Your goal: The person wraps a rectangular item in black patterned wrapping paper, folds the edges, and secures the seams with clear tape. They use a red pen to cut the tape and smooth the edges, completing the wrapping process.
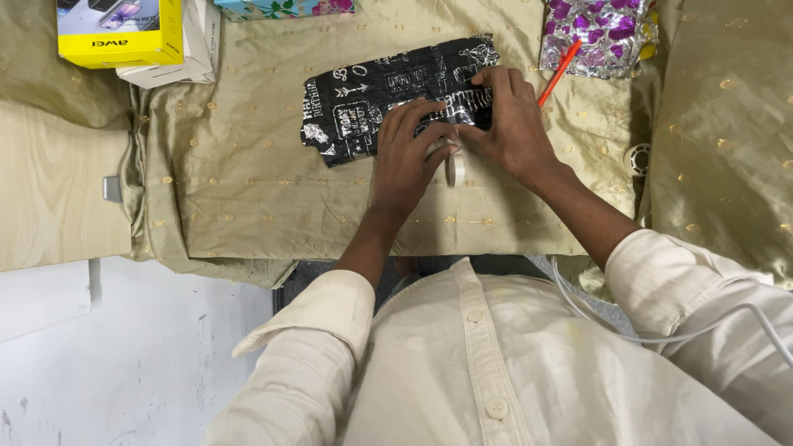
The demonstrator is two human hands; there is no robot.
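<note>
Left hand flat, fingers spread, pressing down on a black parcel with white print. Right hand beside it, fingers bent, resting on the parcel's right end and pinching at a small white tape roll. Fingertips of both hands meeting just above the roll. Roll standing on its edge, just below the parcel's lower edge. Parcel lying a bit tilted in the middle of the tabletop.

Under it all, a shiny gold cloth with little gold dots, wrinkled at the left side. Bare pale wood showing to the left of the cloth. White floor lower left.

Orange pen up and right of the right hand, leaning against a shiny purple and silver wrapped packet at the top right. Yellow box at the top left corner, with a white box right beside it. Flowery blue-green box at the top edge, only partly seen. Thin white cable running across the right sleeve.
</note>
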